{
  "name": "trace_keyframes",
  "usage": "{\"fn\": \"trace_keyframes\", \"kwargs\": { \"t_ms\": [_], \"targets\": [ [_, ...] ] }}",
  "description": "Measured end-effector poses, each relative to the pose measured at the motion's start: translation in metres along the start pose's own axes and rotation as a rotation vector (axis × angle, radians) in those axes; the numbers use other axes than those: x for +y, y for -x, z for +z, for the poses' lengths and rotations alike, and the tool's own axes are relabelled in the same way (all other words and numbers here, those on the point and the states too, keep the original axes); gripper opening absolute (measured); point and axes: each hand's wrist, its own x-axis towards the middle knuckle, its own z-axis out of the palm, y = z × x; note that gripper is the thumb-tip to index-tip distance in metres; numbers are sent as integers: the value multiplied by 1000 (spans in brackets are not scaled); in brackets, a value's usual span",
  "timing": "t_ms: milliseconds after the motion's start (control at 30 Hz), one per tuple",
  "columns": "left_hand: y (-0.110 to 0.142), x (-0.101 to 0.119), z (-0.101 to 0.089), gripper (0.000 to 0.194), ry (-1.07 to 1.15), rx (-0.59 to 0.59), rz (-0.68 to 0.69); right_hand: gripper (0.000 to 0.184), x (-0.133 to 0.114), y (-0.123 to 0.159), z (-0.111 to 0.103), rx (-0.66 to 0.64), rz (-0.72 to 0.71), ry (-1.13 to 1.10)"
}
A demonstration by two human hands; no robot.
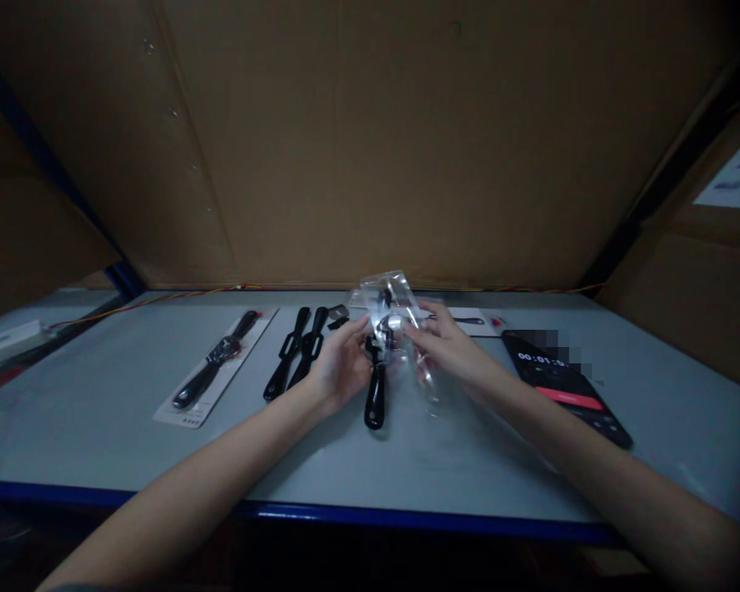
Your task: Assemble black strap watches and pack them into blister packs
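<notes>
My left hand and my right hand meet over the middle of the grey table. Both pinch a clear plastic bag that stands up between them. A small dark part shows inside the bag. A black watch strap hangs or lies just below the bag, beside my left fingers. Whether the strap is partly inside the bag is unclear.
Two black straps lie left of my hands. Further left, a watch on a white card. A phone showing a timer lies at right. Another card sits behind my right hand. Cardboard walls rise behind; coloured wires run along the back edge.
</notes>
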Motion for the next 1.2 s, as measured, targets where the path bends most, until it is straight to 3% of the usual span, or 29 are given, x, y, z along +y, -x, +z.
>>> {"fn": "trace_keyframes", "kwargs": {
  "t_ms": [167,267,533,700,800,1000,1200],
  "targets": [
    [-1,3,1,28,4,39,31,26,2,-3,-2,-59,80,-366],
    [-1,3,0,27,17,79,57,21,4,-5,-3,-136,90,-442],
    [0,-1,1,26,-103,50,81,56,15,6,20,-13,41,-192],
    [-4,-6,-2,31,-192,23,185,58,22,4,22,-3,50,-68],
    [-3,-3,-2,29,-182,2,193,54,17,6,18,-66,139,-179],
    [2,6,1,38,-170,22,266,42,7,13,15,-407,181,-323],
    [7,8,2,46,-400,12,340,39,3,15,13,-360,101,-186]
  ]
}}
